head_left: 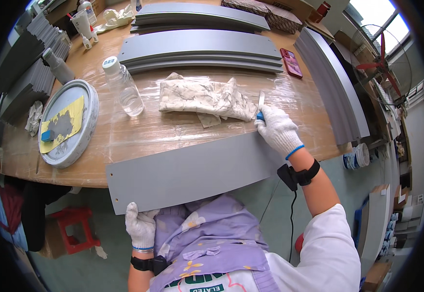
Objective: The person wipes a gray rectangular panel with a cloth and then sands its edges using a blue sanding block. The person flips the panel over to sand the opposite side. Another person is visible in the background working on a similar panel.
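A long grey panel (192,170) lies across the near edge of the table and sticks out over my lap, with two small holes at its left end. My left hand (141,228), in a white knit glove, grips its near edge close to that end. Over the panel's far right part is my gloved right hand (277,127), closed around a small putty knife (261,99); its metal blade points away from me and a bit of blue handle shows. Just left of the knife, a stained white cloth (202,100) lies crumpled on the table.
A clear bottle (127,92) stands left of the cloth. Beside it, a round lid (88,138) carries a yellow sheet (73,119) with grey paste and a blue block. Stacked grey panels (197,46) line the back and right, near a red phone (291,63). Another person sits far left.
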